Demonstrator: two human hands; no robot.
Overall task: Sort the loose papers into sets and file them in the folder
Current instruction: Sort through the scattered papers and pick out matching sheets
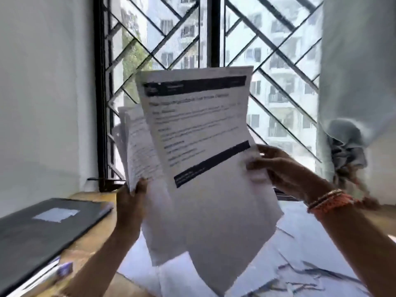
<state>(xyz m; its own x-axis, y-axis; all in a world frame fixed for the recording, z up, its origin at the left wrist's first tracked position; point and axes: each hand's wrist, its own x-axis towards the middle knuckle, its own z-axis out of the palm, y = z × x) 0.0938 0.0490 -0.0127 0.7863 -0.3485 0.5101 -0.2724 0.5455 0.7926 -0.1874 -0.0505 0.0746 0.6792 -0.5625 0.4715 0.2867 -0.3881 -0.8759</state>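
I hold papers up in front of the window. My left hand [130, 200] grips the lower edge of a stack of printed sheets [137, 144] at centre left. My right hand [278, 166] pinches the right edge of a printed sheet with black bars [201, 125], which overlaps the stack and hangs down in front. Loose white papers [300, 243] lie spread on the wooden table below. A closed black folder [42, 228] with a pale label rests on the table at the left, apart from both hands.
A barred window [214, 39] stands straight ahead, a white wall at left and a tied pale curtain [347, 82] at right. A pen-like object [62, 270] lies by the folder's near edge. Bare wooden table [94, 239] shows between folder and papers.
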